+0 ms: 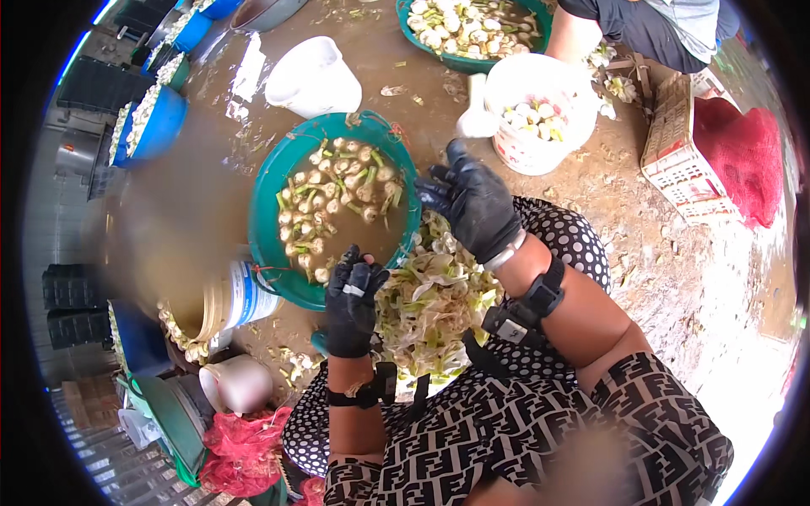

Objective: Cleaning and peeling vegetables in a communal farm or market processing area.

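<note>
Both hands wear dark gloves. My left hand [351, 300] is at the near rim of a green plastic tub [266, 209], fingers curled; whether it holds something small cannot be told. My right hand [471, 202] is raised just right of the tub, fingers spread, holding nothing that shows. In the tub, garlic bulbs [332, 202] with short green stems float in murky water. A heap of garlic peelings and leaves [436, 303] lies between my forearms, in front of my lap. Beyond my right hand, a white bucket [525, 152] holds peeled bulbs, with a blurred white object [476, 120] beside it.
An empty-looking white bucket [313, 76] stands past the tub. Another green tub of garlic [449, 62] is near a seated person [658, 25]. At right is a plastic crate [677, 158] with a red mesh bag [737, 158]. A labelled bucket [243, 294] stands left.
</note>
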Tool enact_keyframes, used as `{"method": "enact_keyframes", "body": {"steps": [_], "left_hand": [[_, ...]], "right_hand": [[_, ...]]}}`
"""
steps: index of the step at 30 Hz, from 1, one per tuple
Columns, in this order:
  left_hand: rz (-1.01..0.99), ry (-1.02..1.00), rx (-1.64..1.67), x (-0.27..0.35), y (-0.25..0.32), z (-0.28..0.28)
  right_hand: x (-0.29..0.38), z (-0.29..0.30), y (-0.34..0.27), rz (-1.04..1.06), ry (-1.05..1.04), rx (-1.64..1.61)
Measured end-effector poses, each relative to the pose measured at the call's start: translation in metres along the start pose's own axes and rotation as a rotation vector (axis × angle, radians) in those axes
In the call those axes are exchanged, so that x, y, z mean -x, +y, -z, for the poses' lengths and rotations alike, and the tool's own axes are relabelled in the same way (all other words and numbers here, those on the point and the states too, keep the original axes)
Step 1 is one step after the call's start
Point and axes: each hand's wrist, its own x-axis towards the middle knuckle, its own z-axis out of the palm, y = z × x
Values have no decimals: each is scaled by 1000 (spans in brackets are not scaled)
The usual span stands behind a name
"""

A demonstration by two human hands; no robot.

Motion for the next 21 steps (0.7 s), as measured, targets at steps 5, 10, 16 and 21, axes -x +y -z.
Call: {"method": "enact_keyframes", "body": {"steps": [5,10,16,21], "left_hand": [[-68,-115,-196,9,-17,3],[-10,-131,-520,22,-12,0],[-74,-161,-801,32,-17,19],[-443,-178,-1342,25,-7,30]], "right_hand": [[22,-1,54,554,-959,1180],[40,-1,75,297,-997,1748],[44,-3,94,392,-1115,1883],[44,-15,97,432,-1163,1867]]}}
